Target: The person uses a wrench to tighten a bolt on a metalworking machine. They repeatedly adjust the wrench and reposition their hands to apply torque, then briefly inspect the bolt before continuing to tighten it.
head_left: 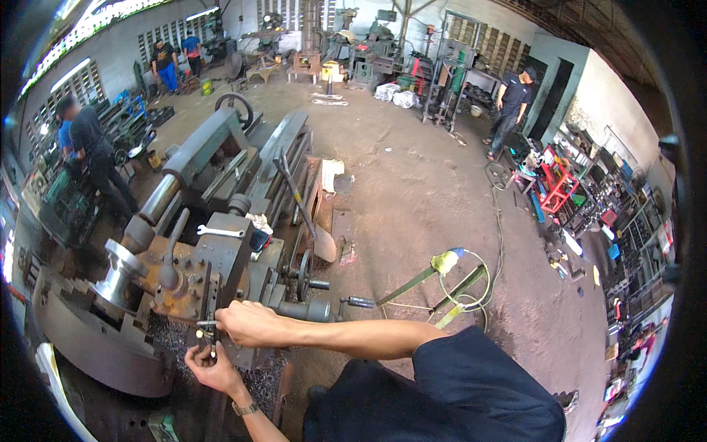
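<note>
My right hand (250,324) is closed at the front edge of a lathe's tool carriage. A short grey metal rod (206,323) sticks out of its fingers to the left. Just below, my left hand (217,370) has its thumb and fingers curled about a small dark part; what they grip is too small to make out. A wristwatch (245,407) is on the left wrist. Beyond the hands, the rusty tool post (177,291) carries an upright lever handle (177,236). A shiny round metal workpiece (121,272) sits at the big chuck (96,339).
An open-end wrench (221,231) lies on the carriage top. A shovel (322,241) leans against the lathe bed. Metal chips lie below the carriage. On the floor to the right are a coiled hose (479,298) and green strips. Several people stand farther off; a red rack (560,184) is at right.
</note>
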Available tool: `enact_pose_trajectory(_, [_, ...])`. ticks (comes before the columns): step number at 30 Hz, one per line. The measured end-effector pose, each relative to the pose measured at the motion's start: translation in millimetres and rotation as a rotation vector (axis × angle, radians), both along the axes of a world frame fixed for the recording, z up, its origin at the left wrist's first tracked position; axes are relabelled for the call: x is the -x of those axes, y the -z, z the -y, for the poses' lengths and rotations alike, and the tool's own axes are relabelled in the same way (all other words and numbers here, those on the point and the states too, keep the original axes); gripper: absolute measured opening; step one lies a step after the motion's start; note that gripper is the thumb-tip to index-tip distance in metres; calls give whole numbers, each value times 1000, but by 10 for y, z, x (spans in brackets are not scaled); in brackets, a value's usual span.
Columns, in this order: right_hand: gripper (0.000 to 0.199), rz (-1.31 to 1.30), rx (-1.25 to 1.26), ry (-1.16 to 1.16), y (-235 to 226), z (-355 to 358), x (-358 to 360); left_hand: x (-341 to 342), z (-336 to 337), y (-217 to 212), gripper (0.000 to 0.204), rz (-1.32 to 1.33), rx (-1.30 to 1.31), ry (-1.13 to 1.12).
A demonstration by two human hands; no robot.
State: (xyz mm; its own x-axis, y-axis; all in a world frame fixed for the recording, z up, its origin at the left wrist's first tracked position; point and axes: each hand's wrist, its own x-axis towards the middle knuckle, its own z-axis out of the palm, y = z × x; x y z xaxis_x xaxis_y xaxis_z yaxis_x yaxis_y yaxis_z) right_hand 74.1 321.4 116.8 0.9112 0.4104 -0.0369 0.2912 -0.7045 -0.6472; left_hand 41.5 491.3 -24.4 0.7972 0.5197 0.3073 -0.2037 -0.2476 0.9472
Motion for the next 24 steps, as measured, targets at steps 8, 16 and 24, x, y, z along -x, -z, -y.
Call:
enact_pose_trajectory(8, [42,-522,-544,-493,320,135,-496,2,-23,-88,44,-48,-17,3])
enact_pose_trajectory(16, [35,-893,-784,-182,298,24,-184,3,-14,-110,48,72,70,15])
enact_pose_trajectory(24, [25,-1091,-1314,229,241,-465,300,38,-37,-184,50,-79,101,-12])
